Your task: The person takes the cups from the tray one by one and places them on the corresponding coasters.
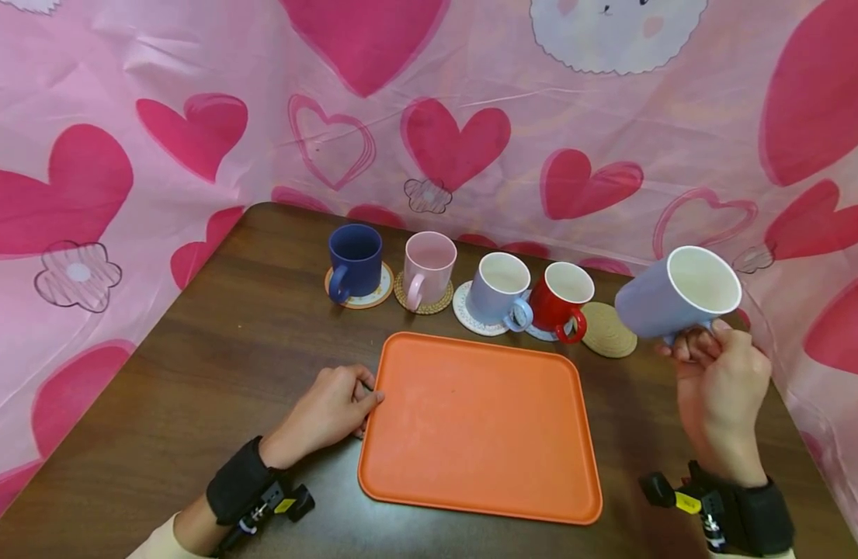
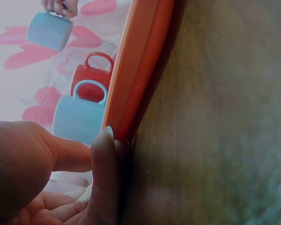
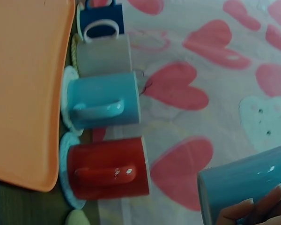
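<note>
Raised over the table's right side, a light blue-lavender mug [image 1: 652, 299] with a white inside tilts to the right. My right hand [image 1: 725, 380] grips it by the handle. On the left, my left hand [image 1: 334, 404] pinches the rim of an orange tray [image 1: 477, 427], which lies flat on the table; the left wrist view shows a fingertip [image 2: 103, 136] right at that rim. Below the lifted mug is a bare woven coaster [image 1: 610, 332]. Nearest to it stands a red mug [image 1: 554, 301], with a second light blue mug [image 1: 498, 291] beside that one.
Farther left in the row are a pink mug [image 1: 430, 260] on a woven coaster and a dark blue mug [image 1: 356, 260] on a round white-and-orange coaster [image 1: 385, 289]. Behind the brown table [image 1: 212, 373] hangs a pink cloth [image 1: 261, 62] with hearts.
</note>
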Action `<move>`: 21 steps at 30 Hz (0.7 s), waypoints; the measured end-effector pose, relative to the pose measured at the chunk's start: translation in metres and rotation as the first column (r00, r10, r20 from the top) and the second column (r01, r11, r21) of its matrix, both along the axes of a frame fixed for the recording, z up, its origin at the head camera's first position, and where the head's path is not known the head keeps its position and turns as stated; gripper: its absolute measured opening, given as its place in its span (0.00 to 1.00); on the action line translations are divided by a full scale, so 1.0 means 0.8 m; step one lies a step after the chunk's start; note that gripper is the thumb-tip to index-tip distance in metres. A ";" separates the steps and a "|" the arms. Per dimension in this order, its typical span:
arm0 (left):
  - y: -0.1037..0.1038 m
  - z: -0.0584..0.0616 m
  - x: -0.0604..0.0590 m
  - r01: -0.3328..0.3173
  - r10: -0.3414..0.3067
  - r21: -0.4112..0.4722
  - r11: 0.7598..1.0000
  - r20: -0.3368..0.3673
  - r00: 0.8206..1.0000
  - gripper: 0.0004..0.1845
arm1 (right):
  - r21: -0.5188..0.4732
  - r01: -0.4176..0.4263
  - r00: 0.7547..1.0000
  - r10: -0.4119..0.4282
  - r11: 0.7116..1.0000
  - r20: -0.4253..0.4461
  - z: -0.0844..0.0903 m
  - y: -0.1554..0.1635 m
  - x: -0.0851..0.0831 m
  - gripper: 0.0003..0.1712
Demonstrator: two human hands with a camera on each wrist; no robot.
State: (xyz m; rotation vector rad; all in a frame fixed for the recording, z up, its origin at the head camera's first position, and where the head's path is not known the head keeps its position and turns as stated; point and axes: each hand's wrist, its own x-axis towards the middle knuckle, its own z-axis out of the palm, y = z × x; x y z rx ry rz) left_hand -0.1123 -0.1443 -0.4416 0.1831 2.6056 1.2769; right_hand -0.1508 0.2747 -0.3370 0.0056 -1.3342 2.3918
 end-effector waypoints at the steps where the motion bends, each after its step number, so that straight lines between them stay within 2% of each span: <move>1: 0.000 0.000 0.000 -0.001 0.001 0.003 1.000 0.002 1.000 0.06 | -0.009 0.018 1.000 -0.018 1.000 0.017 -0.002 0.001 -0.004 0.27; 7: 0.000 0.001 0.000 -0.005 0.005 0.009 1.000 0.015 1.000 0.06 | -0.051 0.124 0.987 -0.117 0.991 0.109 -0.018 0.008 -0.026 0.28; 14: 0.002 0.000 0.002 0.001 -0.001 0.006 1.000 0.019 1.000 0.06 | -0.103 0.166 0.974 -0.146 0.981 0.173 -0.035 0.019 -0.040 0.27; 21: 0.001 0.002 0.002 -0.018 0.018 0.009 1.000 0.024 1.000 0.06 | -0.078 0.202 0.956 -0.179 0.976 0.233 -0.063 0.024 -0.064 0.27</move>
